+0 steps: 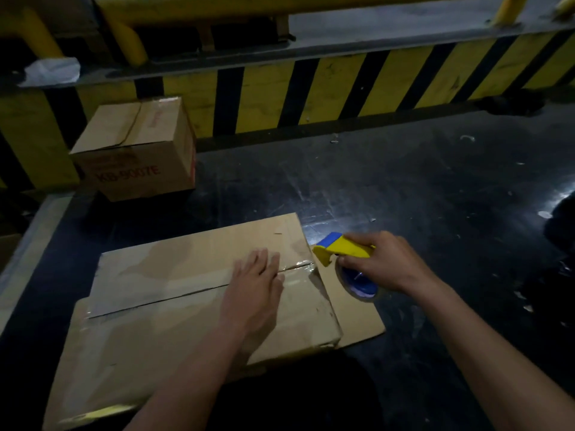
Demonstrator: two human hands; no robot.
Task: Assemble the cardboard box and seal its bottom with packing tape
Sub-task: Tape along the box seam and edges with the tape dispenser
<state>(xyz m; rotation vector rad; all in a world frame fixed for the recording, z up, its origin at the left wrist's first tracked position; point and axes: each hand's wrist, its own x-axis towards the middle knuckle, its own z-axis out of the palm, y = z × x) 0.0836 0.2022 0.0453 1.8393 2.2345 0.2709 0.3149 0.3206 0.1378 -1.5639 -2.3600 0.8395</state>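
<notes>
A brown cardboard box [174,293] stands on the dark floor with its bottom flaps folded shut and facing up. A seam runs across the flaps from left to right. Clear tape [300,270] covers the seam's right end and hangs over the box edge. My left hand [253,286] lies flat on the flaps, fingers straight, pressing beside the taped seam. My right hand [384,262] grips a yellow and blue tape dispenser [345,259] just off the box's right edge, over a loose flap [357,318].
A second closed cardboard box [137,150] with red print stands at the back left. A yellow and black striped barrier [342,85] runs behind. A white plastic scrap [53,70] lies on the ledge. Dark scuffed floor [435,181] spreads to the right.
</notes>
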